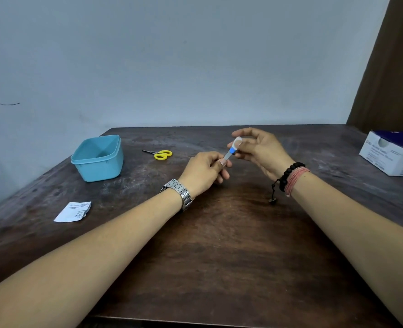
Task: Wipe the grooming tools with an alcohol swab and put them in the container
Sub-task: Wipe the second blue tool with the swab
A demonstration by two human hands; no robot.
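Above the middle of the table my left hand [206, 168] pinches the lower end of a slim metal grooming tool with a blue band [230, 152]. My right hand [258, 149] pinches a white alcohol swab [238, 141] around the tool's upper end. A light blue container [98, 158] stands open at the back left; nothing shows inside it. Small scissors with yellow handles [160, 154] lie on the table between the container and my hands.
A torn white swab wrapper [74, 211] lies near the table's left edge. A white and blue swab box [393, 151] sits at the far right. The dark wooden table [219, 245] backs onto a grey wall, with a brown curtain at the right.
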